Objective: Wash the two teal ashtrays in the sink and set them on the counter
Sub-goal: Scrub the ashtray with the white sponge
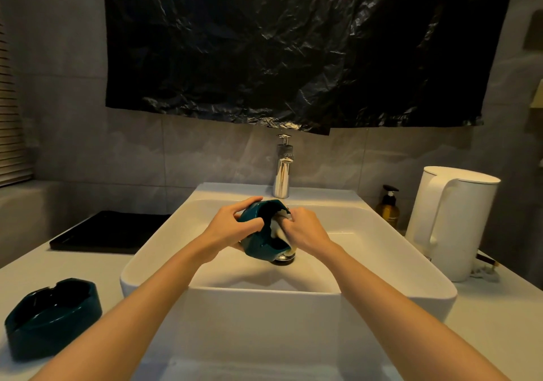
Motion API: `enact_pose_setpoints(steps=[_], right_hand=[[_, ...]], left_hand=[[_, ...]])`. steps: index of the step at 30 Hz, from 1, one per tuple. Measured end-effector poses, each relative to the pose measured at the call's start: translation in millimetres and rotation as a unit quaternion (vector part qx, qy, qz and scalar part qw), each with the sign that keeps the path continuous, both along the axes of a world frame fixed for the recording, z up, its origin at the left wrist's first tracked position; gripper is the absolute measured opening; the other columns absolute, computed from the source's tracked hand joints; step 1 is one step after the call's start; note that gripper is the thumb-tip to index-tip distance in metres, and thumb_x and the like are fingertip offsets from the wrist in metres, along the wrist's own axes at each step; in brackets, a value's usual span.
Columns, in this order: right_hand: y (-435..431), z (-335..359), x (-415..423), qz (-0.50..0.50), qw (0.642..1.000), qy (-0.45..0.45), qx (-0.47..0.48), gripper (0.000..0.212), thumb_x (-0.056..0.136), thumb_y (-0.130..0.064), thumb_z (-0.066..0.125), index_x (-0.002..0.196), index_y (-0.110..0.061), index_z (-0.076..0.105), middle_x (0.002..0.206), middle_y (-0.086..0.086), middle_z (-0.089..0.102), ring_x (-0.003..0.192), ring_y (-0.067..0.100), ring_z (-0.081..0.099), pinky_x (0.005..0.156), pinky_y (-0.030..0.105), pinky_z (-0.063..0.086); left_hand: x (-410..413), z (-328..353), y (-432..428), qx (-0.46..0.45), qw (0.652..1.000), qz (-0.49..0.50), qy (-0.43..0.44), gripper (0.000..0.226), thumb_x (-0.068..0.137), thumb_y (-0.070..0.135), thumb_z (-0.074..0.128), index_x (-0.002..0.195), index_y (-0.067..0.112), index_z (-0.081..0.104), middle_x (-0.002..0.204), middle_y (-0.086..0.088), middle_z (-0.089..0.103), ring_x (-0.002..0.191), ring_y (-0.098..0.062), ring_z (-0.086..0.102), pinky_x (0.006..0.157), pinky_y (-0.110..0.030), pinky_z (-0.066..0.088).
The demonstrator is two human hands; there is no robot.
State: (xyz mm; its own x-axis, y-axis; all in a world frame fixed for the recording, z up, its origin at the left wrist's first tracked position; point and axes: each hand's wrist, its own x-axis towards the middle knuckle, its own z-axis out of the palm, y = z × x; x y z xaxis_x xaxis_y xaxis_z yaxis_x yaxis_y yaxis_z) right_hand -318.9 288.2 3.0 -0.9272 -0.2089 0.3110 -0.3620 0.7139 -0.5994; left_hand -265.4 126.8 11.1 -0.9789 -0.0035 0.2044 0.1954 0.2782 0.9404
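The fingertips of the right hand (305,231) were lost inside the bowl of the glossy teal ceramic ashtray (255,247), buried in a crumpled pale cloth (279,231), so how deep they reached could not be told. The ashtray also hid most of the round metal drain (284,259) below it. A crinkled black plastic sheet (293,43) covered the wall above the chrome faucet (282,175) and ran off the top edge. In the dim yellowish light it was unclear whether water was running. The label on the amber pump bottle (388,210) was too small to read.

The left hand (230,226) gripped the ashtray from the left, fingers (248,201) curled over its upper rim and thumb on the outer wall. It held the ashtray tilted on its side above the middle of the white rectangular basin sink (164,248). The right hand's fingers (293,219) were bunched closed around the cloth, pressing it against the ashtray's inner wall.

The second teal ashtray (53,319) sat upright on the white bench (499,322) left of the sink, well apart from both hands. A flat black tray (108,231) lay farther back on that side. A white plastic kettle (452,222) stood on the right, just beside the bottle.
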Motion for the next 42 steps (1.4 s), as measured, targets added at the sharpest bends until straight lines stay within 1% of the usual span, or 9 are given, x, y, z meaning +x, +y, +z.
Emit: enact_pose_setpoints(steps=[5, 9, 17, 20, 22, 31, 36, 39, 42], right_hand=[[-3.1, 1.5, 0.7, 0.038, 0.998, -0.059, -0.008, 0.02, 0.094, -0.01, 0.05, 0.109, -0.006, 0.062, 0.105, 0.013, 0.065, 0.097, 0.029, 0.059, 0.084, 0.039, 0.051], [-4.3, 3.9, 5.9, 0.064, 0.994, -0.062, -0.059, 0.048, 0.087, 0.006, 0.056, 0.131, -0.014, 0.051, 0.123, 0.007, 0.059, 0.114, 0.025, 0.052, 0.093, 0.034, 0.047], [1.8, 3.1, 4.8, 0.005, 0.996, 0.057, 0.068, 0.028, 0.1, -0.024, 0.044, 0.092, -0.008, 0.065, 0.089, 0.009, 0.065, 0.076, 0.021, 0.056, 0.06, 0.025, 0.046], [-1.0, 2.3, 5.7, 0.06, 0.996, 0.003, 0.064, 0.023, 0.098, -0.011, 0.045, 0.116, -0.01, 0.06, 0.11, 0.01, 0.064, 0.095, 0.023, 0.059, 0.082, 0.029, 0.051], [-1.8, 4.0, 8.0, 0.102, 0.994, -0.03, 0.015, 0.044, 0.089, 0.004, 0.053, 0.128, -0.015, 0.053, 0.123, 0.008, 0.058, 0.111, 0.024, 0.053, 0.094, 0.036, 0.047], [-2.4, 1.7, 5.9, 0.016, 0.996, 0.068, 0.064, 0.023, 0.098, -0.016, 0.043, 0.107, -0.008, 0.063, 0.103, 0.011, 0.067, 0.091, 0.028, 0.06, 0.081, 0.039, 0.053], [-4.7, 3.9, -0.1, -0.031, 0.995, -0.084, -0.049, 0.02, 0.097, -0.01, 0.042, 0.112, -0.006, 0.055, 0.108, 0.015, 0.061, 0.098, 0.03, 0.06, 0.083, 0.038, 0.053], [-5.7, 6.6, 3.8, 0.027, 0.966, -0.219, -0.133, 0.028, 0.098, -0.006, 0.045, 0.124, -0.015, 0.048, 0.112, 0.009, 0.057, 0.101, 0.025, 0.057, 0.075, 0.031, 0.054], [-7.0, 3.9, 2.1, 0.045, 0.972, -0.206, -0.106, 0.039, 0.093, -0.002, 0.053, 0.13, -0.017, 0.048, 0.118, 0.008, 0.057, 0.105, 0.024, 0.054, 0.083, 0.034, 0.051]], left_hand=[[0.0, 1.1, -3.4, -0.002, 1.0, 0.01, 0.001, 0.05, 0.087, 0.012, 0.063, 0.13, 0.033, 0.049, 0.118, 0.001, 0.054, 0.104, -0.023, 0.055, 0.059, -0.026, 0.057], [1.9, -1.2, -3.0, -0.021, 1.0, 0.0, 0.0, 0.054, 0.087, 0.012, 0.064, 0.132, 0.035, 0.046, 0.117, 0.003, 0.053, 0.103, -0.022, 0.055, 0.061, -0.028, 0.057], [3.0, 1.4, -1.2, -0.017, 1.0, -0.009, -0.003, 0.052, 0.087, 0.011, 0.063, 0.132, 0.033, 0.048, 0.116, 0.003, 0.054, 0.101, -0.021, 0.055, 0.061, -0.027, 0.057], [3.3, 0.1, -2.6, -0.039, 0.999, -0.009, -0.01, 0.052, 0.086, 0.013, 0.064, 0.132, 0.033, 0.049, 0.116, 0.002, 0.056, 0.101, -0.022, 0.056, 0.061, -0.026, 0.057], [3.9, -0.7, -3.3, -0.065, 0.998, -0.012, -0.016, 0.049, 0.087, 0.016, 0.063, 0.131, 0.032, 0.05, 0.116, 0.001, 0.057, 0.101, -0.021, 0.057, 0.061, -0.023, 0.056], [2.2, 4.1, 3.3, -0.006, 1.0, 0.0, -0.027, 0.046, 0.09, 0.023, 0.06, 0.133, 0.033, 0.047, 0.126, -0.003, 0.054, 0.104, -0.021, 0.053, 0.074, -0.033, 0.056], [2.1, 4.3, 6.7, 0.051, 0.999, -0.006, -0.011, 0.069, 0.083, 0.018, 0.069, 0.139, 0.036, 0.034, 0.125, 0.004, 0.042, 0.109, -0.021, 0.05, 0.069, -0.032, 0.057], [-0.2, 0.9, 4.9, 0.015, 1.0, 0.015, 0.022, 0.056, 0.085, 0.015, 0.067, 0.131, 0.035, 0.042, 0.129, -0.001, 0.046, 0.11, -0.024, 0.052, 0.067, -0.031, 0.058], [0.5, 0.0, 1.1, 0.008, 0.999, 0.03, 0.013, 0.048, 0.087, 0.014, 0.063, 0.129, 0.032, 0.048, 0.123, 0.0, 0.049, 0.107, -0.026, 0.053, 0.064, -0.031, 0.058]])
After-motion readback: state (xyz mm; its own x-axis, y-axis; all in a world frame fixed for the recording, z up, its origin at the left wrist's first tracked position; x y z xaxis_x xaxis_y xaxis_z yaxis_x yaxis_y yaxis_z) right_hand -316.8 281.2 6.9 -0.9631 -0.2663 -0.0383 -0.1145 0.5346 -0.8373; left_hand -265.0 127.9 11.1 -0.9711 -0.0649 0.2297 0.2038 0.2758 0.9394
